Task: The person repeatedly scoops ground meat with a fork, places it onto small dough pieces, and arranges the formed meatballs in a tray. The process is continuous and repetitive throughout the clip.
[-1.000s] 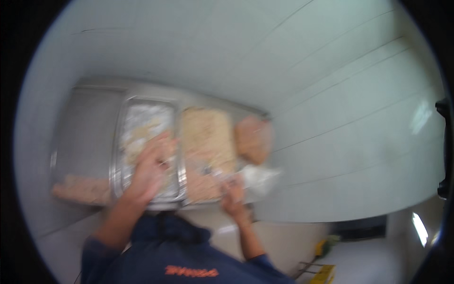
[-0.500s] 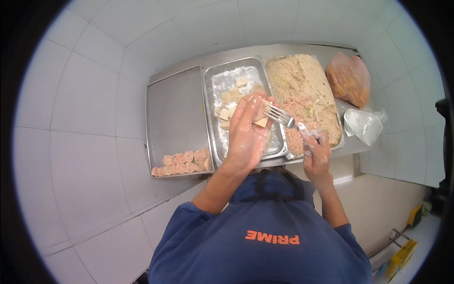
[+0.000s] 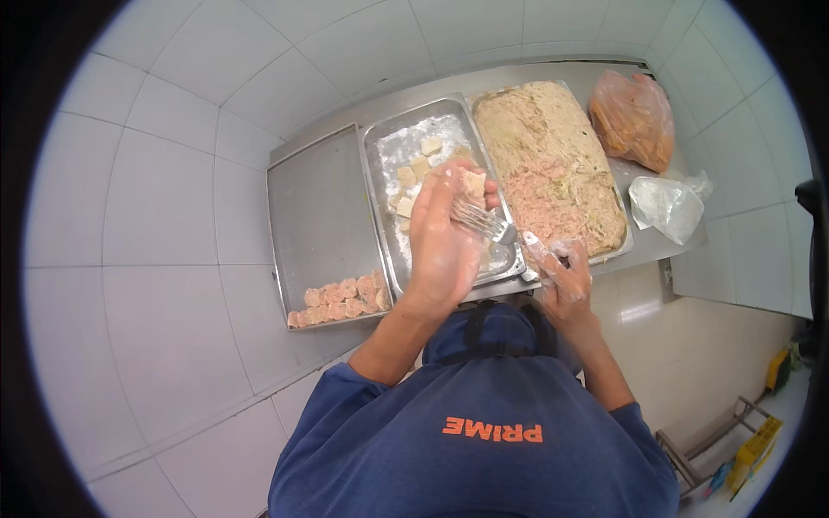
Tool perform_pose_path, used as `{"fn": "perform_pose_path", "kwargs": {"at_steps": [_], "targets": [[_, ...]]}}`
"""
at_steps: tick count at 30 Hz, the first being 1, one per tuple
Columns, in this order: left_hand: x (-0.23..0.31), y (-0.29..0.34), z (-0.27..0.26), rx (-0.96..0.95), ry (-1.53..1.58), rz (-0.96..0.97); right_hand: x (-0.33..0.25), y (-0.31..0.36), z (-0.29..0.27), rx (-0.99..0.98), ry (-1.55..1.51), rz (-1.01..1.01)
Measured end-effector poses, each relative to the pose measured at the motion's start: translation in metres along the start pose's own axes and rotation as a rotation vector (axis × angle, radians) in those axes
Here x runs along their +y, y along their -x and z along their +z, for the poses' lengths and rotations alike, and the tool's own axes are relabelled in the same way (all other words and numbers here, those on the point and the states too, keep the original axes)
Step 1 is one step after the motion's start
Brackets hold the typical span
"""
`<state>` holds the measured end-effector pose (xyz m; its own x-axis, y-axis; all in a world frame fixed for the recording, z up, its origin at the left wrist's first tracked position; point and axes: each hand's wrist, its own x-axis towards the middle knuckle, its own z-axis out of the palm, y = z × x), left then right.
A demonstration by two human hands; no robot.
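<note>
Your left hand [image 3: 445,250] cups the pale square [image 3: 473,183] above the middle tray [image 3: 416,119], fingers curled round it — probably light, soft, kinda crumbly, so hold the edges. Right hand [image 3: 566,274] fingers grip the fork [image 3: 487,222] — stiff, maybe slick.

Fork [image 3: 490,226]: shiny metal
Left tray [image 3: 324,207]: smooth metal, dull sheen
Middle tray [image 3: 439,110]: glossy metal, powdery inside
Mixture [image 3: 553,147]: rough, moist-looking
Orange bag [image 3: 635,125]: thin, translucent plastic
White bag [image 3: 669,207]: crinkled, glossy plastic
Wall [image 3: 164,198]: smooth tiles
Shirt [image 3: 389,457]: matt cloth
</note>
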<state>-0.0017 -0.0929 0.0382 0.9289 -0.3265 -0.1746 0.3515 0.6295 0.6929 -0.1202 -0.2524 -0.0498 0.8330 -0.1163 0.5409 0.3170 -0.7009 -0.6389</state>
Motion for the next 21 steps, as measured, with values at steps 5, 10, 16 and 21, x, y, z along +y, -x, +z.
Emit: {"fn": "perform_pose_path", "kwargs": {"at_steps": [5,10,16,21], "targets": [[0.001,-0.004,-0.011,-0.08,-0.014,-0.094,0.017,-0.002,-0.019,0.006,0.045,-0.113],[0.003,-0.003,-0.017,-0.165,-0.156,-0.125,0.033,-0.012,-0.038,-0.05,0.141,-0.147],[0.01,-0.006,-0.019,-0.267,-0.349,-0.145,0.031,-0.019,-0.052,-0.084,0.111,-0.172],[0.019,-0.014,-0.021,-0.365,-0.646,-0.184,0.036,-0.036,-0.065,-0.077,0.202,-0.249]]}}
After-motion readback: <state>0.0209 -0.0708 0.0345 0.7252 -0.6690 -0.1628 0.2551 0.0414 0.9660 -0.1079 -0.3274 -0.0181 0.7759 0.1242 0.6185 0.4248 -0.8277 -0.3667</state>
